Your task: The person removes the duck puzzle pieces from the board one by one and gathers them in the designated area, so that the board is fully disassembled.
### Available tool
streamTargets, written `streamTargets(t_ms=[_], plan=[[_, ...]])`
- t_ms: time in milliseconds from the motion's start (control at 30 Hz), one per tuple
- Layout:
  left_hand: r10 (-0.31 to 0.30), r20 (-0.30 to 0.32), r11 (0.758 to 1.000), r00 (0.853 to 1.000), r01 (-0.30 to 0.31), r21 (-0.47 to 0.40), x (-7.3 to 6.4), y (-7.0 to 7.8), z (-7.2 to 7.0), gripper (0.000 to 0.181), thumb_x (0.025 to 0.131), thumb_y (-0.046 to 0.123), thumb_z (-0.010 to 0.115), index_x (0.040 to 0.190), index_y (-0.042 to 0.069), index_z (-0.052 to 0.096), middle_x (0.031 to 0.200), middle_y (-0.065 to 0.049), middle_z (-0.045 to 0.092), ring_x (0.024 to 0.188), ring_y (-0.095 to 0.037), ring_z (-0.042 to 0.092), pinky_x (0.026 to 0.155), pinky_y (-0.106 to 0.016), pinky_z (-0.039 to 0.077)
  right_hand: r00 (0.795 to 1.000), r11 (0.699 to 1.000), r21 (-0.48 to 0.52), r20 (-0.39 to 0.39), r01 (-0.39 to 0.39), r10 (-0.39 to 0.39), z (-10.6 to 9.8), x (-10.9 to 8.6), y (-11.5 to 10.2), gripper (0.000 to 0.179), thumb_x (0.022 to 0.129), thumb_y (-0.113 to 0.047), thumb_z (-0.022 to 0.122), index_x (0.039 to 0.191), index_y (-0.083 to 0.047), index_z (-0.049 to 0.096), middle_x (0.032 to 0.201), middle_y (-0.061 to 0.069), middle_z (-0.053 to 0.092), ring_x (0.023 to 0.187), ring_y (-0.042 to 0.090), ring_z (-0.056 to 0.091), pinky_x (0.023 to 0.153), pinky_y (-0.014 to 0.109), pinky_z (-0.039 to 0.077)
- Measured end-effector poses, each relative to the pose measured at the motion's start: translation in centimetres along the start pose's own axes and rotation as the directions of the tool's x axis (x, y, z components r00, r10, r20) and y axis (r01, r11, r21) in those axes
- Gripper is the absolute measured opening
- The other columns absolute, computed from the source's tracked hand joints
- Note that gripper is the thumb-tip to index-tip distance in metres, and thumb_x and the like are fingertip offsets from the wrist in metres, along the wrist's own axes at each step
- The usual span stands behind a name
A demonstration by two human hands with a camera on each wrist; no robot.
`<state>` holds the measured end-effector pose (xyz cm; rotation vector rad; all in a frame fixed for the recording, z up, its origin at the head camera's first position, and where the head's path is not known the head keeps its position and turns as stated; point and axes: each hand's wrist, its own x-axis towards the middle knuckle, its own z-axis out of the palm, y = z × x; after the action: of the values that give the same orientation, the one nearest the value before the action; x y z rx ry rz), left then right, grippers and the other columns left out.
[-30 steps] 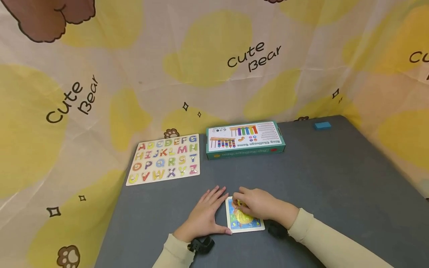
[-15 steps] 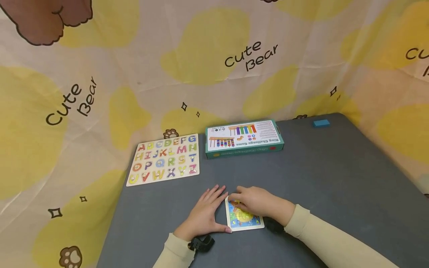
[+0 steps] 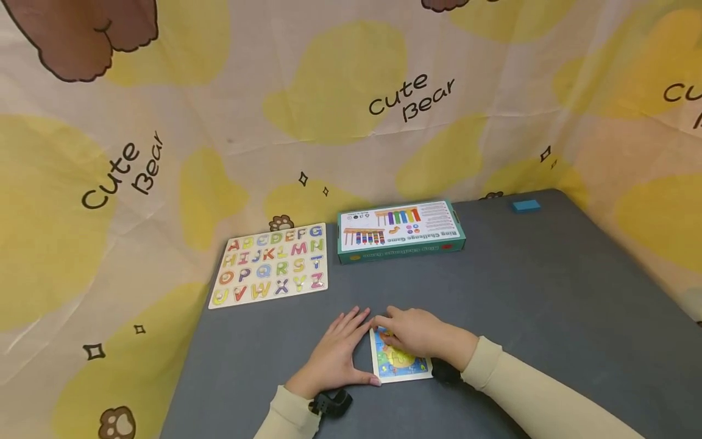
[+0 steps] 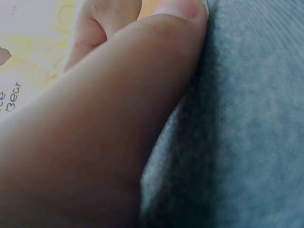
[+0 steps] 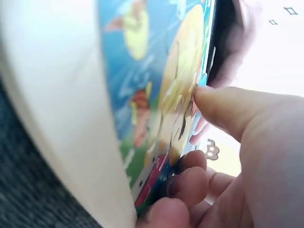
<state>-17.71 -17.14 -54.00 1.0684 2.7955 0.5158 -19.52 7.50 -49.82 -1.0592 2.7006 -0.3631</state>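
Framed jigsaw puzzle (image 3: pixel 403 362): near side of the Ring Challenge Game box (image 3: pixel 400 231). Left hand (image 3: pixel 336 355): fingers spread. Right hand (image 3: pixel 418 332): fingers bent over the puzzle; grip cannot be determined. Likely hazard: uneven fingertip pressure dislodging pieces (image 3: pixel 399 357).

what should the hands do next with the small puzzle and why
Probably press down gently with the right hand at the far left corner of the puzzle: its index finger reaches that corner, and the left hand has its thumb at the near left corner, where it could steady things.
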Motion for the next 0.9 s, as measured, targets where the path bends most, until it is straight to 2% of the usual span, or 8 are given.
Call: streamTargets(t_ms=[167, 300, 433, 567, 800, 900], plan=[[-0.002, 0.004, 1.0, 1.0, 0.002, -0.009, -0.03, 0.14, 0.11, 0.116, 0.076, 0.08, 0.075, 0.164, 0.015, 0.038, 0.174, 0.002, 0.02, 0.161, -0.021, 0.011, 0.129, -0.049, 0.013, 1.0, 0.999, 0.031, -0.022, 0.005, -0.004, 0.24, -0.25, 0.15, 0.031, 0.104, -0.036, 0.066, 0.133, -0.027, 0.06, 0.102, 0.001, 0.054, 0.062, 0.011, 0.05, 0.062, 0.031, 0.049], [-0.003, 0.0, 1.0, 1.0, 0.004, -0.016, -0.02, 0.13, 0.15, 0.116, 0.076, 0.079, 0.076, 0.165, 0.016, 0.036, 0.174, 0.002, 0.02, 0.161, -0.021, 0.01, 0.13, -0.049, 0.012, 0.995, 0.998, 0.032, -0.089, 0.049, -0.046, 0.47, -0.3, 0.27, 0.027, 0.103, -0.034, 0.069, 0.127, -0.024, 0.064, 0.103, -0.001, 0.05, 0.069, 0.009, 0.049, 0.061, 0.025, 0.048], [-0.001, -0.007, 1.0, 1.0, 0.001, -0.022, 0.0, 0.13, 0.21, 0.117, 0.076, 0.078, 0.077, 0.165, 0.016, 0.035, 0.174, 0.002, 0.02, 0.161, -0.021, 0.01, 0.13, -0.049, 0.012, 0.987, 0.995, 0.044, -0.138, 0.091, -0.084, 0.53, -0.29, 0.26, 0.016, 0.102, -0.03, 0.071, 0.116, -0.022, 0.069, 0.111, -0.004, 0.054, 0.087, 0.008, 0.052, 0.073, 0.025, 0.053], [0.002, -0.005, 0.999, 1.0, -0.002, -0.039, -0.07, 0.15, 0.31, 0.116, 0.076, 0.079, 0.076, 0.165, 0.016, 0.036, 0.174, 0.002, 0.02, 0.161, -0.021, 0.01, 0.13, -0.049, 0.013, 0.983, 0.994, 0.034, -0.15, 0.108, -0.102, 0.41, -0.35, 0.06, 0.021, 0.1, -0.028, 0.074, 0.118, -0.018, 0.075, 0.115, -0.004, 0.059, 0.096, 0.009, 0.054, 0.083, 0.028, 0.057], [-0.002, 0.002, 1.0, 1.0, 0.002, -0.022, -0.01, -0.08, 0.24, 0.116, 0.076, 0.079, 0.076, 0.164, 0.015, 0.038, 0.174, 0.003, 0.02, 0.161, -0.019, 0.009, 0.13, -0.048, 0.013, 0.983, 0.993, -0.046, -0.141, 0.111, -0.116, 0.31, 0.05, -0.23, 0.027, 0.101, -0.028, 0.073, 0.127, -0.02, 0.072, 0.106, 0.0, 0.054, 0.083, 0.009, 0.05, 0.072, 0.025, 0.053], [0.0, -0.001, 1.0, 1.0, 0.0, -0.018, 0.02, -0.1, 0.19, 0.116, 0.076, 0.079, 0.076, 0.164, 0.014, 0.038, 0.173, 0.002, 0.021, 0.161, -0.019, 0.01, 0.13, -0.048, 0.013, 0.99, 0.995, -0.046, -0.107, 0.09, -0.095, 0.38, 0.25, -0.24, 0.027, 0.103, -0.028, 0.069, 0.13, -0.022, 0.069, 0.1, 0.0, 0.054, 0.073, 0.009, 0.049, 0.065, 0.025, 0.05]])
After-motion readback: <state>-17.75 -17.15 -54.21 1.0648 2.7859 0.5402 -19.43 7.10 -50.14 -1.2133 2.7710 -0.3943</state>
